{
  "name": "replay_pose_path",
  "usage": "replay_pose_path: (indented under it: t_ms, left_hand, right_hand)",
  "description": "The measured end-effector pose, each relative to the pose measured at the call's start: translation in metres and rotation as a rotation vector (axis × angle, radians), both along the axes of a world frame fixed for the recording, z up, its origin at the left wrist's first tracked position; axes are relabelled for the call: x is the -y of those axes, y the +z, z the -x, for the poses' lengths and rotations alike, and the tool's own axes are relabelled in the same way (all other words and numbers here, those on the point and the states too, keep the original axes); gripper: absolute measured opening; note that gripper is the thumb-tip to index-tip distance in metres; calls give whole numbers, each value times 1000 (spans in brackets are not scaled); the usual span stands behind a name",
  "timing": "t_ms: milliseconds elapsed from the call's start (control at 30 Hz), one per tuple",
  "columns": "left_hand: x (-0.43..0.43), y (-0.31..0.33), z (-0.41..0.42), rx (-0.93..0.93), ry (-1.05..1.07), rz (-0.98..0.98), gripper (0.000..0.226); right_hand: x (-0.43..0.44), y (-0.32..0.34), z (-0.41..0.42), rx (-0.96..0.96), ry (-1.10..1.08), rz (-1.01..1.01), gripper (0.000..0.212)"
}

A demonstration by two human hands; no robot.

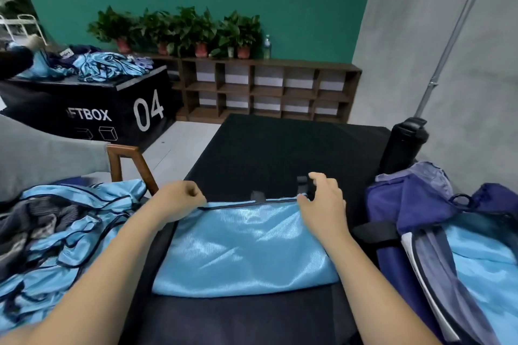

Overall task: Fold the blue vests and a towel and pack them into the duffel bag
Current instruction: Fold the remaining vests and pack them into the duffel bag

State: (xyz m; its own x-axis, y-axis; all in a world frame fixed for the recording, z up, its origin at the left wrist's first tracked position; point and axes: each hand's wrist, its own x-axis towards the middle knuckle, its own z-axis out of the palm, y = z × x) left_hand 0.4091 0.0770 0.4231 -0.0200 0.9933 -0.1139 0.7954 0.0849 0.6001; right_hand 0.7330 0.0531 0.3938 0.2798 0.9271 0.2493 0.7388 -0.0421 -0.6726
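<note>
A light blue vest (244,249) lies folded flat on the black padded surface (280,154) in front of me. My left hand (179,199) pinches its dark-trimmed far edge at the left corner. My right hand (322,202) pinches the same edge at the right corner, fingers curled over the trim. A heap of unfolded blue vests (64,232) lies at my left. The purple duffel bag (420,204) stands open at my right, with light blue fabric (482,255) inside it.
A black bottle (403,145) stands behind the duffel bag. A wooden chair arm (131,165) is at the left. Farther back, a black box marked 04 (92,109) carries more blue vests (106,66). A low wooden shelf (269,89) with potted plants lines the green wall.
</note>
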Motion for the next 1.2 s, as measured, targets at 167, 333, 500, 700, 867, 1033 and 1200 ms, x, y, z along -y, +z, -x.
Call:
replay_pose_path:
  t_ms: [167, 333, 500, 700, 867, 1033, 1200]
  left_hand:
    - [-3, 0, -15, -86, -120, -202, 13]
    - [13, -6, -42, 37, -304, -338, 20]
    - [9, -23, -56, 54, -439, -208, 17]
    - [-6, -43, -47, 71, -409, -186, 25]
    - [0, -44, -52, 47, -389, -213, 25]
    - [12, -49, -53, -43, -403, -247, 32]
    - [34, -43, -52, -84, -403, -277, 38]
  right_hand:
    - [11, 21, 17, 89, 323, -97, 41]
    - [24, 13, 29, 62, 523, 11, 16]
    - [21, -10, 30, 200, 496, 6, 16]
    - [10, -27, 24, 313, 462, 70, 51]
    - [9, -32, 24, 292, 468, 81, 53]
    - [13, -33, 22, 248, 510, 92, 52]
    - [20, -22, 21, 242, 495, -19, 47]
